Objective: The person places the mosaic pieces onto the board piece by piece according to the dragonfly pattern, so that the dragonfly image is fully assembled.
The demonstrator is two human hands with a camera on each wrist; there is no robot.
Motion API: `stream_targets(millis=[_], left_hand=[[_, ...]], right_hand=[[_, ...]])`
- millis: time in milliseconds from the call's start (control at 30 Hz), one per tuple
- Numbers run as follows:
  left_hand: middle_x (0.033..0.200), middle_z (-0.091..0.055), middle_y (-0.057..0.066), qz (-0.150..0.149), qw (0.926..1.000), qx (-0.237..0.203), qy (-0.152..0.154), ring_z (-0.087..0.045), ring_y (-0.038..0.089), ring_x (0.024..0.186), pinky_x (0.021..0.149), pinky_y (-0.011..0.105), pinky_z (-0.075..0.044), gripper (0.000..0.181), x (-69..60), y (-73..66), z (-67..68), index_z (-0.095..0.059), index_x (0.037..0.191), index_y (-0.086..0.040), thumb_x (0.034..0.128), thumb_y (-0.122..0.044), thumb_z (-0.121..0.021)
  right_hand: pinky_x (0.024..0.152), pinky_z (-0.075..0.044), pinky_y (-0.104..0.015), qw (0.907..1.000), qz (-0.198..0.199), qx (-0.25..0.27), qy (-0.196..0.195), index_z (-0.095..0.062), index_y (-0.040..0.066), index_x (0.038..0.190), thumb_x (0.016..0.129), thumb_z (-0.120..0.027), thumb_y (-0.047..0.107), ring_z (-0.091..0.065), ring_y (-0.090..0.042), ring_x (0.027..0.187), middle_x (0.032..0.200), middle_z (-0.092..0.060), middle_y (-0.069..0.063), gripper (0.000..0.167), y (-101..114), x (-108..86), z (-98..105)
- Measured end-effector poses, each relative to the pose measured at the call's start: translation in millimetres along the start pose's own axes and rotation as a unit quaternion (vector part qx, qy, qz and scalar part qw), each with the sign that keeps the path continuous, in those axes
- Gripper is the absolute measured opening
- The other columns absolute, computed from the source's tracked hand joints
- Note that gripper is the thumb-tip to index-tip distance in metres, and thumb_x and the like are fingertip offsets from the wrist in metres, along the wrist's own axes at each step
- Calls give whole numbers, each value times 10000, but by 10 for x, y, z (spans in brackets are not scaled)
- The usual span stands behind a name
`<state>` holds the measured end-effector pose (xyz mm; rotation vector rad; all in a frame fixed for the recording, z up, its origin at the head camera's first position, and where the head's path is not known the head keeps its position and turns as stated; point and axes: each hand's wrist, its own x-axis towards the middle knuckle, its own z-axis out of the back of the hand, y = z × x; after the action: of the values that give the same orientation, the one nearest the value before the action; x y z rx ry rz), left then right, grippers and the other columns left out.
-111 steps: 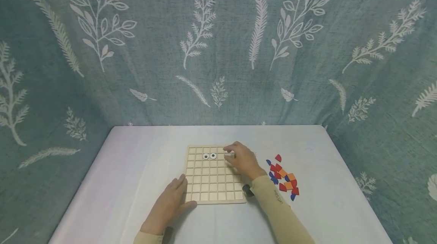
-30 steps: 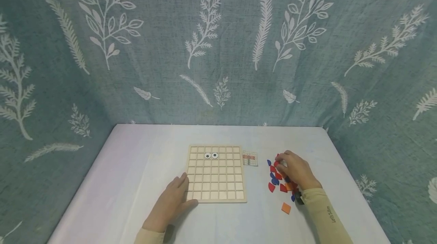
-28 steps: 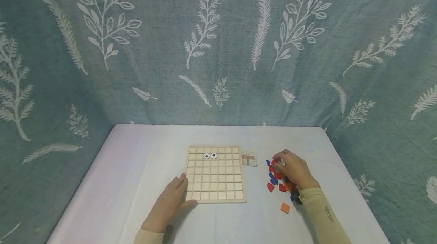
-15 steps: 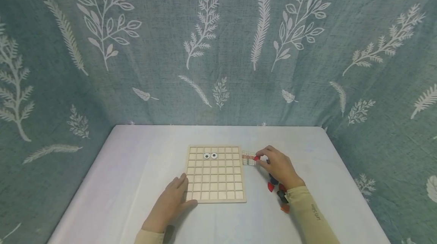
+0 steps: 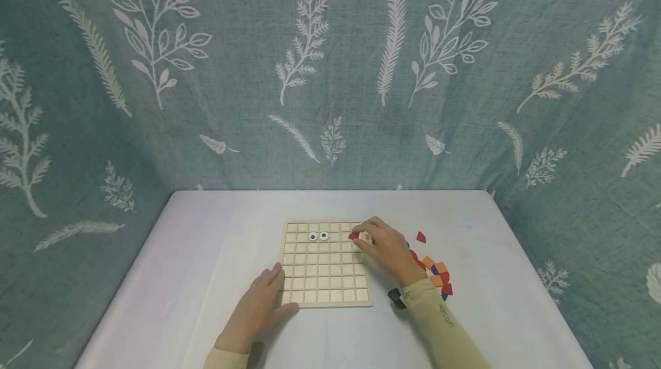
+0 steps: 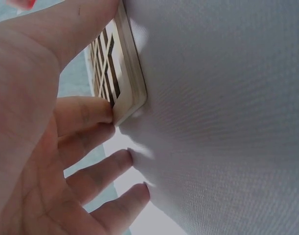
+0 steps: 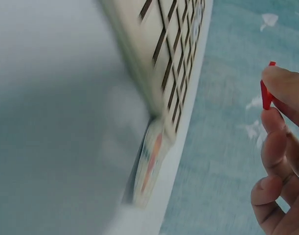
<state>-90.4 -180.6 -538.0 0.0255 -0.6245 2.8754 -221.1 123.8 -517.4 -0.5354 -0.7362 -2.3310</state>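
A pale wooden grid board lies flat on the table. Two white round eye pieces sit side by side in its upper cells. My left hand rests at the board's near left corner; in the left wrist view its thumb and fingertips touch the edge of the board. Above the board's upper right cells, my right hand pinches a red quarter-circle tile between thumb and index finger. The right wrist view shows this red tile edge-on.
Right of the board lies a small printed pattern card, mostly covered by the right hand in the head view. Farther right are loose red, blue and orange tiles, partly behind the right forearm. One red tile lies apart at the back.
My right hand reached into the loose tiles, took a red quarter-circle tile and carried it left over the card to above the board. My left hand stays at the corner.
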Motion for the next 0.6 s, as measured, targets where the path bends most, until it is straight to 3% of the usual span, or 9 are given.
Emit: stream_targets(millis=[233, 467, 600], left_hand=[[1508, -450, 274, -32, 10000, -7, 38, -446, 481, 1363, 1155, 548, -369, 869, 2, 20, -26, -510, 1411, 105, 811, -448, -808], [1509, -450, 274, -11, 10000, -19, 55, -436, 486, 1369, 1148, 563, -372, 860, 1, 25, -20, -509, 1417, 99, 826, -455, -799], [1514, -442, 276, -39, 10000, 1, 72, -431, 486, 1373, 1157, 560, -361, 859, 10, 17, -2, -500, 1421, 105, 835, -451, -792]], right_hand=[[569, -505, -188, 9993, 254, 246, 131, -751, 171, 1060, 857, -839, 206, -536, -77, 676, 999, -673, 33, 225, 195, 64, -187], [479, -426, -144, 9980, 365, 56, 516, -762, 216, 1048, 890, -809, 272, -504, -38, 625, 1012, -675, 53, 174, 307, 148, -360], [553, -508, -165, 9971, 306, 79, 689, -766, 218, 1057, 892, -804, 290, -607, -61, 733, 1057, -684, 56, 184, 367, 211, -418]])
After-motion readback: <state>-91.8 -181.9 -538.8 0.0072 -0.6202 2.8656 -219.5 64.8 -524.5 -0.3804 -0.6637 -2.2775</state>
